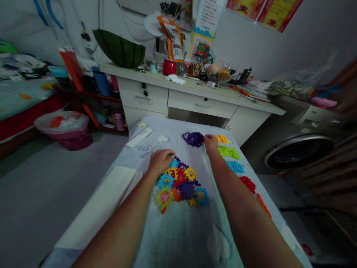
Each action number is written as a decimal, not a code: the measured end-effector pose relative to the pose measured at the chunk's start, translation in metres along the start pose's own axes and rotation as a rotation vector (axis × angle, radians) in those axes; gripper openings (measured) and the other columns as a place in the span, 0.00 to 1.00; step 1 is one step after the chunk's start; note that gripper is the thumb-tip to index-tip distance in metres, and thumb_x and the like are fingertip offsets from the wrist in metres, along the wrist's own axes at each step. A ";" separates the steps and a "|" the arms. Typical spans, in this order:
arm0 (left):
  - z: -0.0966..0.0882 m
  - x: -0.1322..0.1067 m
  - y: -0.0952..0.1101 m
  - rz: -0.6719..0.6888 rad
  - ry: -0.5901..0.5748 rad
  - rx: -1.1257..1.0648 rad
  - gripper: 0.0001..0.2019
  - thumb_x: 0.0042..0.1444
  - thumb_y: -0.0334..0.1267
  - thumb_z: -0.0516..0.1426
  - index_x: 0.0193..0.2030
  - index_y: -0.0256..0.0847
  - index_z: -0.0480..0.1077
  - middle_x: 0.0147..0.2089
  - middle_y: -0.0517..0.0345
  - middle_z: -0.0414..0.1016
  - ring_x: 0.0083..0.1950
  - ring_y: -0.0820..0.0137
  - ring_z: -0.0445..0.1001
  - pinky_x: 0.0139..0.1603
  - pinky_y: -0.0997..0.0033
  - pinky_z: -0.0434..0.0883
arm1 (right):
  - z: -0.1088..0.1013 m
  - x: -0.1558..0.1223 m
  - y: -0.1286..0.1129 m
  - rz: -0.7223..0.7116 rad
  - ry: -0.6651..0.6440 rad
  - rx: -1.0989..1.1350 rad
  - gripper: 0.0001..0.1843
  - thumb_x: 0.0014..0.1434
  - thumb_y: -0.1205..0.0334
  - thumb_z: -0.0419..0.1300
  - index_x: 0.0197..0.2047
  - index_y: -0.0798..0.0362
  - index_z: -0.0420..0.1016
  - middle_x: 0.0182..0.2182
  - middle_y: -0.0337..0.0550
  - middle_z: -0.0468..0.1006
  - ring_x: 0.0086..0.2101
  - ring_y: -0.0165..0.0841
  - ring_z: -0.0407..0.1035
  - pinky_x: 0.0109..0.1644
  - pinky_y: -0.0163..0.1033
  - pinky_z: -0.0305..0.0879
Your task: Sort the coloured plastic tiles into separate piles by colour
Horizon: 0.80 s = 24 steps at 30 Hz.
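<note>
Mixed heap: thin, flat plastic pieces (186, 190) with notched, jigsaw-like edges, several with cut-out middles, in yellow, blue, red, purple, green and orange; they overlap in a loose patch in the middle of the bench (192, 234).
Purple pile: toothed purple pieces (193, 139) gathered beyond the mixed heap, toward the far end.
Colour row: separate piles along the right side, running from far to near: yellow (222, 139), lime green (228, 152), light blue (235, 166), red (248, 184) and orange (264, 205); the right forearm passes just beside them.
Cover: soft, pale grey-blue cloth, wrinkled in places, printed with lettering and pale shapes.
Left hand (161, 162): palm down at the far left edge of the mixed heap, fingers (168, 153) bent onto or just over its outermost pieces; whether they are clamped on one cannot be told.
Right hand (211, 143): at the right edge of the purple pile, thumb and fingers (205, 138) drawn close together; whether a piece is between them cannot be told.
White bar: a long, smooth, straight-sided object (139, 138) near the far left corner, well apart from both hands.
Far edge: close to a white drawer unit (203, 106).
Open room: bare cloth between heap and purple pile, and on the near side of the heap.
</note>
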<state>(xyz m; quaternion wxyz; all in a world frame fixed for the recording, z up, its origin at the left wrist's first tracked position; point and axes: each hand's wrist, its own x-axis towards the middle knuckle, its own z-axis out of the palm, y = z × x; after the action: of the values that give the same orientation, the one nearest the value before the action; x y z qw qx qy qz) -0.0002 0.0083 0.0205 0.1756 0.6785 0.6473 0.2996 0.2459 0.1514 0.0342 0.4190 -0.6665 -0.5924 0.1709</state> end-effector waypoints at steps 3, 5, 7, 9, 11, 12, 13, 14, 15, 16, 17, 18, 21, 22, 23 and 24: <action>0.000 0.000 0.000 -0.009 -0.014 0.004 0.13 0.57 0.41 0.54 0.45 0.51 0.77 0.48 0.63 0.80 0.53 0.64 0.73 0.58 0.63 0.64 | 0.003 -0.005 0.000 0.033 0.009 0.005 0.17 0.46 0.65 0.52 0.36 0.56 0.79 0.34 0.45 0.81 0.40 0.37 0.74 0.48 0.39 0.68; 0.001 0.000 -0.001 -0.009 -0.008 0.002 0.12 0.57 0.41 0.54 0.45 0.52 0.77 0.48 0.63 0.80 0.54 0.65 0.73 0.59 0.63 0.63 | 0.003 -0.007 -0.001 0.032 -0.023 0.034 0.19 0.46 0.65 0.53 0.39 0.56 0.80 0.38 0.46 0.81 0.42 0.36 0.74 0.51 0.39 0.67; 0.002 0.000 -0.002 -0.008 0.003 -0.002 0.12 0.57 0.41 0.54 0.44 0.52 0.77 0.48 0.63 0.80 0.53 0.64 0.73 0.59 0.63 0.63 | 0.002 -0.009 -0.001 0.021 -0.046 0.073 0.20 0.46 0.66 0.53 0.41 0.57 0.79 0.40 0.47 0.81 0.44 0.35 0.73 0.53 0.39 0.65; 0.003 0.001 -0.002 -0.004 0.011 -0.003 0.12 0.57 0.41 0.54 0.44 0.51 0.77 0.48 0.63 0.80 0.53 0.64 0.73 0.59 0.63 0.64 | 0.000 -0.012 -0.002 0.011 -0.052 0.116 0.21 0.47 0.66 0.53 0.43 0.57 0.78 0.42 0.48 0.80 0.45 0.35 0.73 0.54 0.40 0.65; 0.004 0.001 -0.003 0.002 0.012 -0.003 0.12 0.57 0.41 0.54 0.44 0.51 0.77 0.48 0.62 0.80 0.52 0.64 0.74 0.58 0.62 0.64 | -0.001 -0.018 -0.004 0.002 -0.052 0.163 0.21 0.48 0.65 0.54 0.45 0.58 0.77 0.43 0.48 0.80 0.44 0.35 0.73 0.53 0.40 0.66; 0.004 0.001 -0.004 0.004 0.014 -0.002 0.12 0.57 0.41 0.54 0.44 0.51 0.77 0.48 0.62 0.80 0.52 0.64 0.74 0.58 0.62 0.64 | -0.002 -0.022 -0.006 -0.003 -0.052 0.186 0.21 0.48 0.64 0.54 0.46 0.58 0.77 0.43 0.48 0.80 0.43 0.35 0.73 0.52 0.40 0.66; 0.005 0.001 -0.004 0.006 0.015 -0.003 0.13 0.57 0.41 0.54 0.44 0.51 0.77 0.48 0.62 0.80 0.52 0.64 0.74 0.58 0.62 0.64 | -0.003 -0.027 -0.008 -0.011 -0.056 0.207 0.21 0.48 0.64 0.54 0.46 0.58 0.76 0.42 0.48 0.80 0.43 0.35 0.73 0.51 0.39 0.67; 0.005 0.001 -0.005 0.006 0.016 -0.004 0.13 0.57 0.41 0.54 0.44 0.51 0.77 0.48 0.63 0.80 0.52 0.64 0.74 0.58 0.62 0.64 | -0.004 -0.032 -0.011 -0.021 -0.061 0.222 0.21 0.49 0.63 0.54 0.46 0.57 0.76 0.42 0.47 0.80 0.42 0.36 0.73 0.51 0.39 0.67; 0.005 0.001 -0.005 0.006 0.016 -0.004 0.13 0.57 0.42 0.54 0.44 0.52 0.77 0.48 0.63 0.80 0.53 0.64 0.74 0.58 0.62 0.63 | -0.005 -0.038 -0.014 -0.034 -0.071 0.228 0.21 0.49 0.63 0.54 0.45 0.57 0.76 0.41 0.47 0.80 0.42 0.36 0.73 0.50 0.39 0.68; 0.005 0.001 -0.005 0.006 0.016 -0.003 0.13 0.57 0.42 0.54 0.44 0.52 0.77 0.48 0.63 0.80 0.53 0.64 0.73 0.59 0.61 0.63 | -0.006 -0.043 -0.017 -0.049 -0.081 0.225 0.20 0.49 0.63 0.54 0.44 0.56 0.76 0.40 0.46 0.80 0.41 0.36 0.73 0.49 0.40 0.68; 0.005 0.001 -0.005 0.008 0.014 -0.001 0.13 0.57 0.41 0.54 0.44 0.52 0.77 0.48 0.63 0.80 0.53 0.64 0.73 0.59 0.61 0.63 | -0.008 -0.049 -0.020 -0.065 -0.091 0.217 0.19 0.49 0.63 0.54 0.43 0.56 0.76 0.40 0.46 0.80 0.40 0.36 0.72 0.49 0.40 0.68; 0.005 0.001 -0.005 0.010 0.012 0.001 0.13 0.57 0.41 0.54 0.44 0.52 0.77 0.48 0.63 0.80 0.54 0.64 0.73 0.59 0.61 0.63 | -0.010 -0.054 -0.023 -0.080 -0.100 0.209 0.17 0.49 0.63 0.54 0.42 0.55 0.76 0.39 0.45 0.80 0.40 0.36 0.72 0.48 0.39 0.67; 0.004 0.001 -0.004 0.019 0.011 0.003 0.12 0.57 0.41 0.53 0.44 0.51 0.77 0.47 0.63 0.80 0.53 0.64 0.73 0.58 0.62 0.63 | -0.016 -0.069 -0.033 -0.107 -0.174 0.184 0.13 0.50 0.64 0.54 0.37 0.54 0.76 0.34 0.43 0.79 0.36 0.34 0.71 0.43 0.37 0.67; 0.004 0.001 -0.004 0.022 0.011 0.003 0.12 0.57 0.41 0.53 0.44 0.51 0.77 0.47 0.63 0.80 0.53 0.64 0.74 0.57 0.63 0.63 | -0.019 -0.073 -0.035 -0.118 -0.232 0.159 0.11 0.51 0.64 0.54 0.36 0.54 0.75 0.32 0.41 0.78 0.34 0.33 0.71 0.40 0.36 0.66; 0.004 0.001 -0.004 0.024 0.011 0.003 0.12 0.57 0.41 0.53 0.44 0.51 0.77 0.47 0.63 0.80 0.53 0.64 0.74 0.57 0.63 0.63 | -0.022 -0.078 -0.038 -0.140 -0.311 0.116 0.10 0.51 0.64 0.55 0.35 0.54 0.75 0.30 0.40 0.77 0.32 0.32 0.70 0.38 0.35 0.65; 0.003 0.001 -0.004 0.026 0.012 0.003 0.13 0.57 0.41 0.53 0.44 0.51 0.77 0.47 0.63 0.80 0.53 0.64 0.74 0.57 0.63 0.63 | -0.025 -0.082 -0.041 -0.172 -0.409 0.057 0.08 0.52 0.64 0.56 0.35 0.54 0.75 0.29 0.39 0.76 0.31 0.31 0.69 0.37 0.35 0.64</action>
<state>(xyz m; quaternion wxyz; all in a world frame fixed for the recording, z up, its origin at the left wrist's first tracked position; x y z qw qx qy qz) -0.0007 0.0098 0.0158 0.1665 0.6854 0.6399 0.3049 0.2181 0.0637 0.0582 0.3218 -0.5527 -0.7148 0.2828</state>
